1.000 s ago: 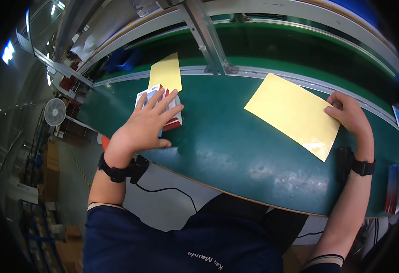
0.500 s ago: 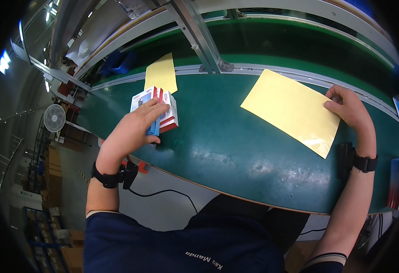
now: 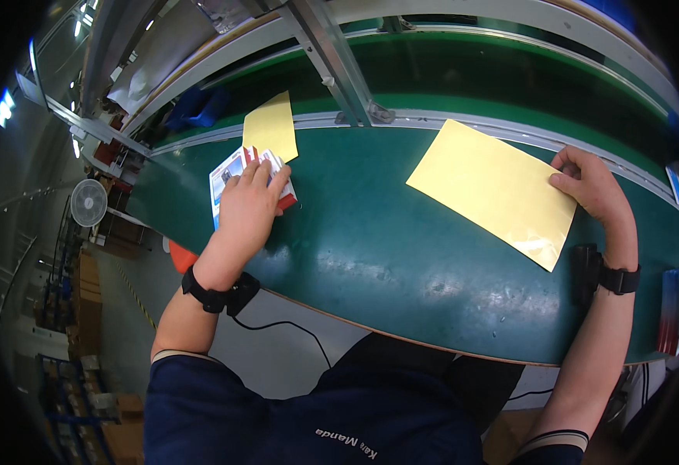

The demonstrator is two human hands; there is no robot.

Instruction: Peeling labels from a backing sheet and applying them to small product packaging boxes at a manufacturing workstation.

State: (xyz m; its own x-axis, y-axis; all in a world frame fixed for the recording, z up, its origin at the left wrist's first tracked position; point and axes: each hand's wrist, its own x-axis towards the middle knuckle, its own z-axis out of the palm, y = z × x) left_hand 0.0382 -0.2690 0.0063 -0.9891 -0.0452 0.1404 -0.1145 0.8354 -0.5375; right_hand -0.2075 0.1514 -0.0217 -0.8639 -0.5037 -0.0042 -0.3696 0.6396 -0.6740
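A worker's bare left hand (image 3: 248,208) lies over a group of white, red and blue printed boxes (image 3: 226,180) at ten o'clock on a dark-green, smooth-topped workbench (image 3: 370,232), the clock face centred on the view. Its fingers are bent and slightly apart across the boxes; the thumb is hidden, and whether the hand grips or merely rests cannot be told. Between two and three o'clock, the bare right hand (image 3: 596,190) pinches the right-hand edge of a flat, pale-yellow rectangular sheet (image 3: 490,194), thumb on top and fingers curled at the edge. The sheet's near corner, toward four o'clock, catches a glossy shine. A second pale-yellow sheet (image 3: 273,128) sits at eleven o'clock, its near edge partly covered by the boxes. A grey metal post (image 3: 330,66) rises at twelve o'clock, a blue plastic bin (image 3: 197,108) stands between ten and eleven, and a round white fan (image 3: 89,203) shows at nine, beyond the bench.
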